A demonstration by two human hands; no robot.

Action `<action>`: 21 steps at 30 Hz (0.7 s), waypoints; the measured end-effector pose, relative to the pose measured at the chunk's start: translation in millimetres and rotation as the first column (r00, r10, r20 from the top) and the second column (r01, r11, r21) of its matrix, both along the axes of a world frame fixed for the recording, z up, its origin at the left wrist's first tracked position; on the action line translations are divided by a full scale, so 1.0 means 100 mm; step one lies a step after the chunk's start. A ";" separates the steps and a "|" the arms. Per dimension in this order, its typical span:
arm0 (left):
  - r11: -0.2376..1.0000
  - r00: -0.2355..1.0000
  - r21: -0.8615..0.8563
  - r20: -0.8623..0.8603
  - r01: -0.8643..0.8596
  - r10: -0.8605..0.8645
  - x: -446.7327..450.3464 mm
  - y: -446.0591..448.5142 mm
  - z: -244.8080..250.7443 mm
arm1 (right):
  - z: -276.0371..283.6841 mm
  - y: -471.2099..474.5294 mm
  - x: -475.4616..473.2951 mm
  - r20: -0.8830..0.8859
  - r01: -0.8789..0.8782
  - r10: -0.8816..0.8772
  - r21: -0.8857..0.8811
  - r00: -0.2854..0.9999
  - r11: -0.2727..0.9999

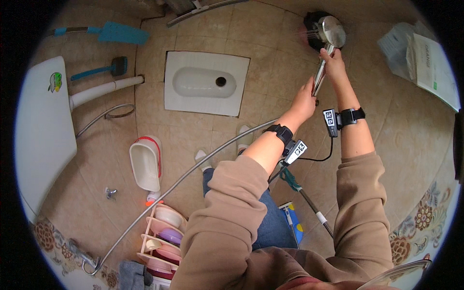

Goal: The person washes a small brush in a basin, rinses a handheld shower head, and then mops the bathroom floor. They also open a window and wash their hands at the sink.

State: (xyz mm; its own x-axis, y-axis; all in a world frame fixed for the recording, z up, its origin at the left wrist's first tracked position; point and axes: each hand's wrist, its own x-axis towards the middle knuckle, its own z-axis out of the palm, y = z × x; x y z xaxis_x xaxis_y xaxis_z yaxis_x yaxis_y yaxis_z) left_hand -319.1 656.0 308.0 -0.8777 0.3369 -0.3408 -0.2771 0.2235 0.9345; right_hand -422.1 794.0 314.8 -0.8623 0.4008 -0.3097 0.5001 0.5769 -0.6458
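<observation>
Both hands hold a chrome handheld shower head [332, 32] at the upper right. My right hand [334, 65] grips the handle just below the head, and my left hand [305, 98] is closed around its lower end. Thin jets of water leave the shower head towards the left. Behind it lies a dark, round thing with a reddish edge [312, 35], partly hidden; I cannot tell what it is. A metal shower hose [195, 164] stretches from near my left hand to the wall mixer [86, 256] at the lower left.
A squat toilet [197, 59] is set into the tiled floor. Left are a white tank [45, 119], brush [119, 66], blue dustpan [123, 33], white bucket [145, 165] and rack of basins [144, 235]. A mop pole [314, 208] lies near my legs; bags [397, 47] stand at right.
</observation>
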 end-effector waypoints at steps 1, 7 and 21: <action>1.000 0.999 -0.022 0.037 0.007 -0.006 0.03 -0.02 0.01 | -0.01 -0.04 0.02 0.050 -0.018 0.021 -0.053 0.999 0.998; 0.985 0.973 -0.152 0.225 0.080 -0.044 0.17 -0.12 0.02 | -0.01 -0.25 0.27 0.211 -0.031 0.099 -0.302 0.973 0.953; 0.896 0.891 -0.181 0.300 0.405 -0.342 0.72 -0.22 -0.20 | -0.26 -0.12 1.42 0.381 0.440 -0.306 -0.339 0.873 0.831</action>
